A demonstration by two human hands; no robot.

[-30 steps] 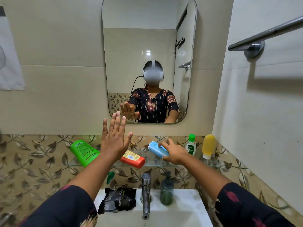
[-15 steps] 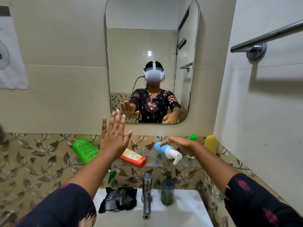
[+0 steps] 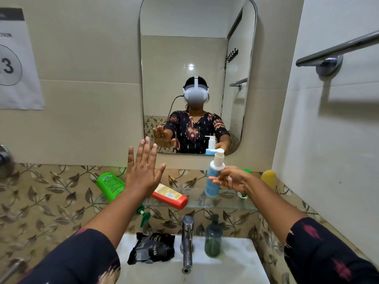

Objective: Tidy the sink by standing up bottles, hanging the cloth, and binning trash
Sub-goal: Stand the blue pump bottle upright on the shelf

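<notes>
A blue pump bottle point(image 3: 213, 177) stands nearly upright on the glass shelf point(image 3: 225, 203), gripped by the right hand point(image 3: 232, 179); the left hand point(image 3: 141, 173) hovers open. Green bottle point(image 3: 110, 186) and red bottle point(image 3: 170, 196) lie flat; black wrapper point(image 3: 152, 248) unbinned.

1. Pretty clearly a home bathroom: white sink point(image 3: 231, 263) with a chrome tap point(image 3: 187, 242) and a mirror point(image 3: 196, 48) right above it.
2. Tiled walls, leaf-pattern strip, towel bar point(image 3: 338, 49).
3. Glass shelf point(image 3: 225, 202) loaded with toiletry bottles, plus a soap pump point(image 3: 213, 236) by the tap.
</notes>
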